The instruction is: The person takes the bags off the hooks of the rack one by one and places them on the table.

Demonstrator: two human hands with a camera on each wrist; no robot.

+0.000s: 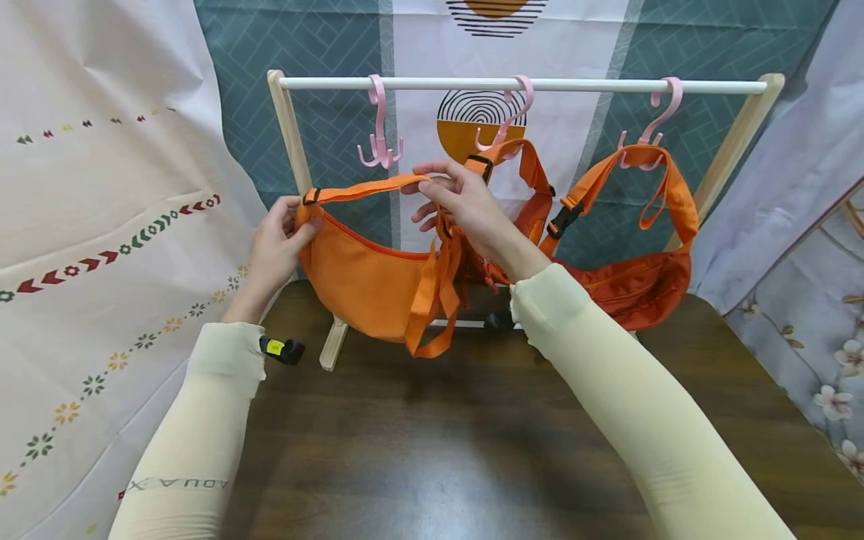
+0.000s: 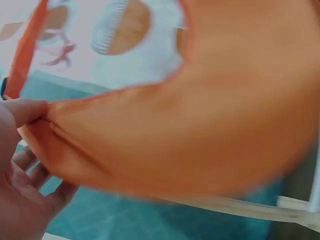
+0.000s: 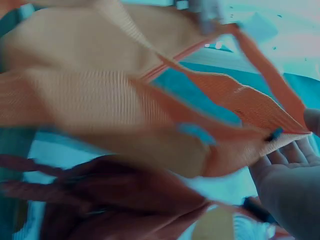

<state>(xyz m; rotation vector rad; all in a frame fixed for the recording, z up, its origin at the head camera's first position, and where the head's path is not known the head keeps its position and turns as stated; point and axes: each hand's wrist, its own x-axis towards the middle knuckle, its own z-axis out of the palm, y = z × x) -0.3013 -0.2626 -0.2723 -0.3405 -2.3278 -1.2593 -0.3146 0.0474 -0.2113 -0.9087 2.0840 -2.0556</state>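
Observation:
An orange shoulder bag (image 1: 371,281) hangs in the air between both hands, in front of the rack's left part. My left hand (image 1: 275,244) pinches its upper left corner beside the black strap buckle, thumb in front; the left wrist view shows the bag's side (image 2: 150,140) stretching away from that hand. With thumb and fingers my right hand (image 1: 466,206) pinches the strap (image 1: 371,189), holding it up below the left pink hook (image 1: 380,127). A loose strap end (image 1: 432,307) dangles in a loop under the right hand. That hook carries nothing.
Two darker orange-red bags hang by straps from the middle hook (image 1: 506,124) and the right hook (image 1: 655,124); the right bag (image 1: 634,289) is partly behind my right sleeve. The white rail (image 1: 594,85) on wooden posts stands on a brown table (image 1: 432,450). Patterned curtains surround it.

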